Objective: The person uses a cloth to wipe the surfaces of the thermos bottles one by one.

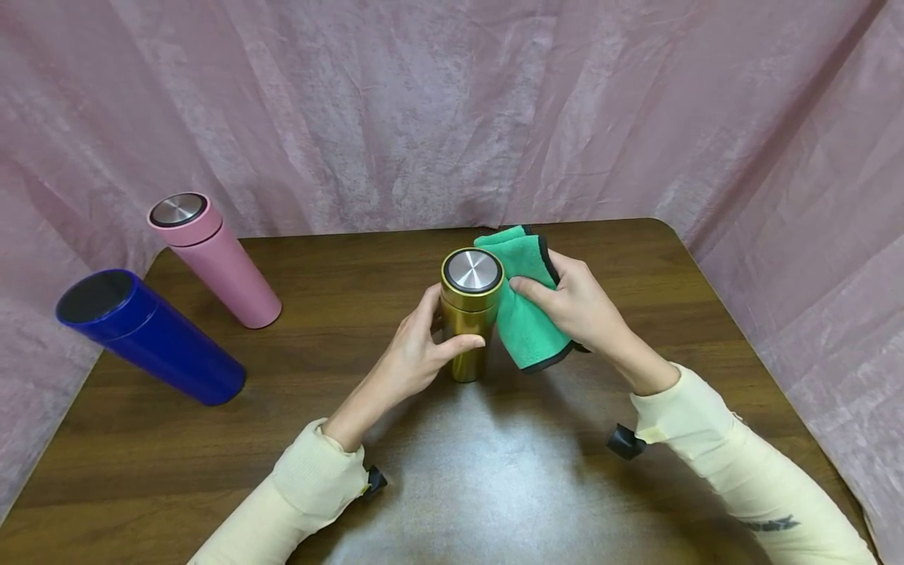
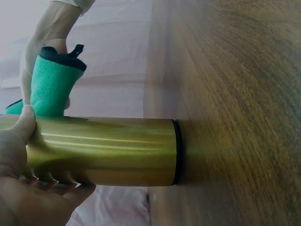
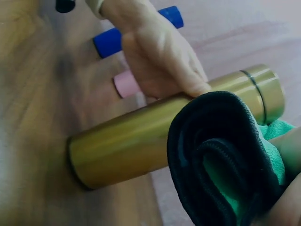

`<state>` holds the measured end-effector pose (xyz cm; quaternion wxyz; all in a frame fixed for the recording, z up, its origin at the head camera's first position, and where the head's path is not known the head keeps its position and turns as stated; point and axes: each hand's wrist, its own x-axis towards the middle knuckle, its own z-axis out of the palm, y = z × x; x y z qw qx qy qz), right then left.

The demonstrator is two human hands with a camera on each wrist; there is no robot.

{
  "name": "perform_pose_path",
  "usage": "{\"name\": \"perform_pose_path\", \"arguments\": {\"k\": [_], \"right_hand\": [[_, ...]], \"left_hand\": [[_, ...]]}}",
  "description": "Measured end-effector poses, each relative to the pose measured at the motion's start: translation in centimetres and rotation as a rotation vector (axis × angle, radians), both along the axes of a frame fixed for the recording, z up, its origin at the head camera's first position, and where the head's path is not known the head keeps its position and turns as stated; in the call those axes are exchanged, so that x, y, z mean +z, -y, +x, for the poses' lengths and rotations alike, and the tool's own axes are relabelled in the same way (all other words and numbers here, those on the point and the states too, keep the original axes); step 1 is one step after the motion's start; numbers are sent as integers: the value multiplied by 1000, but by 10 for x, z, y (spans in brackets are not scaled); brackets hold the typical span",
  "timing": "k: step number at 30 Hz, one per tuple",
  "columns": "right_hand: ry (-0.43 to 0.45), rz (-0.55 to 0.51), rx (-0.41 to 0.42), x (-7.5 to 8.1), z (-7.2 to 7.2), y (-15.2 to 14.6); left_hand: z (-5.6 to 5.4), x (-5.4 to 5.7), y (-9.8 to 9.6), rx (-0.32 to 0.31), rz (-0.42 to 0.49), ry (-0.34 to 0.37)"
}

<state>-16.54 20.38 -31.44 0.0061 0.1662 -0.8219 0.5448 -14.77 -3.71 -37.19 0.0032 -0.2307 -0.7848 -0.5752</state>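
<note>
A gold thermos bottle (image 1: 471, 314) with a silver-topped lid stands upright near the middle of the table. My left hand (image 1: 417, 345) grips its body from the left, thumb in front and fingers behind. On the other side, my right hand (image 1: 579, 306) holds a folded green cloth (image 1: 526, 302) with black edging, which touches the bottle's right side near the top. The left wrist view shows the bottle's dark base (image 2: 178, 151) at the table surface. In the right wrist view the cloth's black rolled edge (image 3: 207, 101) hides part of the bottle.
A pink thermos bottle (image 1: 226, 271) and a larger blue thermos bottle (image 1: 158, 345) stand at the left on the brown wooden table (image 1: 339, 298). A pink curtain (image 1: 395, 118) hangs behind the table and along its right side.
</note>
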Motion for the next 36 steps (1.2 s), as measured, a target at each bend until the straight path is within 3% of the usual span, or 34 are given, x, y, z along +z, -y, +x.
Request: {"name": "perform_pose_path", "arguments": {"k": [6,17,21,27,31,33,36], "right_hand": [[99,-18,-17,-18,3,2],[177,45,-46,-55,12,6],[165,142,-43,-70,15,8],[58,417,-83,-92,26,20],[37,539,-101,-95,34,29],[70,531,-107,-92,36,30],[199,430,-110,-83,39,28]], "left_hand": [[-1,-1,-1,2,10,-2],[0,-2,0,-6,16,-11],[0,-2,1,-9,19,-14],[0,-3,1,-5,21,-24],[-1,-3,1,5,6,-26],[-1,-2,0,8,-6,-23],[-2,-2,0,12,-30,-15]]}}
